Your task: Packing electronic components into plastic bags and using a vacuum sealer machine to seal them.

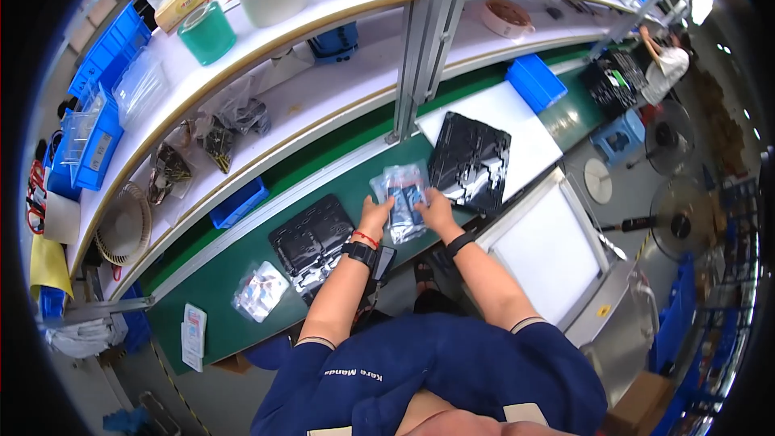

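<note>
My left hand point(374, 216) and my right hand point(437, 215) close on the two sides of a small stack of clear plastic bags point(404, 200). Dark blue items show through the plastic; their kind is too small to tell. The stack is just above or on the green worktop point(230, 268); I cannot tell which. Beside my left hand lies a black moulded plastic tray point(311, 234). A second black tray point(471, 160) lies beyond my right hand, partly on a white board point(529, 133).
More clear bags point(262, 291) and white printed packets point(194, 337) lie on the worktop's left. A shelf point(339, 12) runs along the far side, with an upright metal post point(424, 48). At right stand a white-topped machine point(545, 246) and fans point(680, 222). A co-worker point(668, 64) is far right.
</note>
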Demonstrator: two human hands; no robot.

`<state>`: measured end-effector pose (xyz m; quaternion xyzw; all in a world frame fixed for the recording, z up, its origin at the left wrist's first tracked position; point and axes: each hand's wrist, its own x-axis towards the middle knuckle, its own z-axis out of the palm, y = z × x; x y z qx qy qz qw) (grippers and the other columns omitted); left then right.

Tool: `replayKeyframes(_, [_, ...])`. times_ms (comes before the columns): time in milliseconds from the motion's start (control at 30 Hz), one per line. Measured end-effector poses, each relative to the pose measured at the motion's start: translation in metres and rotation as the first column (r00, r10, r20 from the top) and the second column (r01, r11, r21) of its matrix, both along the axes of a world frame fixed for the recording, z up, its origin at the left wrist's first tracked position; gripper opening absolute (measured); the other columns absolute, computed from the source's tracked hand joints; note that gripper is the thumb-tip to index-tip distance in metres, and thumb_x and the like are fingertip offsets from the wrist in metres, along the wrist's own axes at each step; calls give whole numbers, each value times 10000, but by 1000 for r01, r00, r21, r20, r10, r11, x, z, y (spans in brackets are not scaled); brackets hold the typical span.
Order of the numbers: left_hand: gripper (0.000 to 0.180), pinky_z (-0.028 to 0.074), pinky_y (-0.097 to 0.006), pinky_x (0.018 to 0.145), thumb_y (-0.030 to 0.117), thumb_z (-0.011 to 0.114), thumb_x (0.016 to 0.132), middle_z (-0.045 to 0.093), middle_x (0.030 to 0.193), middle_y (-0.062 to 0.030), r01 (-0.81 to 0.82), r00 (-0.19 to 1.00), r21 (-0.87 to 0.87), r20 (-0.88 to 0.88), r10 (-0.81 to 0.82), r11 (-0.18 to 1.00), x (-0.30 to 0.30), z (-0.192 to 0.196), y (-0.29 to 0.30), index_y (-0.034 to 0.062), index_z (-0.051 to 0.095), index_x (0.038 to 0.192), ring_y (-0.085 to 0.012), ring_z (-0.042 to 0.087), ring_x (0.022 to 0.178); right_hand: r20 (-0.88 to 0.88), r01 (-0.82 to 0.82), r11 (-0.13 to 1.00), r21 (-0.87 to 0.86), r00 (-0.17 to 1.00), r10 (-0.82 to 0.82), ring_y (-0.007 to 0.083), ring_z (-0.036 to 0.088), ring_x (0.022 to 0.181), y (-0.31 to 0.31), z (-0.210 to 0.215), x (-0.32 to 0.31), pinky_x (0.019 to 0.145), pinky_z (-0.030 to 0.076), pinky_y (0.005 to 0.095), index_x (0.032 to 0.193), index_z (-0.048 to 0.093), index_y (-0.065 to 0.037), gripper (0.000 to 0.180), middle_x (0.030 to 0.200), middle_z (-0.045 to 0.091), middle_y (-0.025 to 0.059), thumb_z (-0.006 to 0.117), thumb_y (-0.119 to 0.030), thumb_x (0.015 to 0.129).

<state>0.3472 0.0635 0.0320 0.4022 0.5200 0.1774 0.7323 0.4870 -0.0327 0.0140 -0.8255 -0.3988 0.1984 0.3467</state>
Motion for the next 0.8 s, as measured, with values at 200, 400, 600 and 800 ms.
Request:
replayKeyframes(200, [899, 456, -349, 842, 64, 776, 631, 494, 1177, -252, 11, 965, 81, -262, 10, 997, 12, -23, -10, -133, 221, 1310, -290, 539, 1031, -137, 60, 997, -45, 988, -65, 387, 476, 994, -4, -25, -20, 862, 403, 414, 1140, 409, 58, 700, 1018, 518, 241, 791, -139, 588])
replayKeyframes(400, [268, 507, -325, 623, -49, 672, 653, 626, 846, -142, -82, 994, -85, -80, 75, 993, 17, -14, -18, -60, 598, 911, -226, 619, 751, -570, 14, 990, -139, 817, -91, 291, 559, 979, 5, -33, -8, 841, 454, 353, 1178, 379, 59, 798, 1067, 556, 203, 821, -86, 530])
replayKeyframes(600, [332, 510, -324, 713, -64, 610, 686, 619, 919, -109, 47, 980, -278, 200, 10, 959, -8, -20, -13, -52, 554, 1013, -208, 615, 802, -734, -241, 967, -88, 672, 101, 292, 575, 969, -4, -26, -8, 819, 463, 350, 1177, 414, 15, 762, 1078, 560, 171, 813, -92, 538])
replayKeyframes(800, [508, 390, -322, 937, -40, 715, 655, 515, 1148, -93, 154, 961, 540, 111, -252, 827, -20, -1, -39, 45, 476, 1096, -194, 476, 1099, -151, -357, 832, 425, 878, 454, 274, 494, 1101, -24, 4, -9, 910, 405, 348, 1207, 381, -19, 638, 1152, 485, 169, 691, 6, 650])
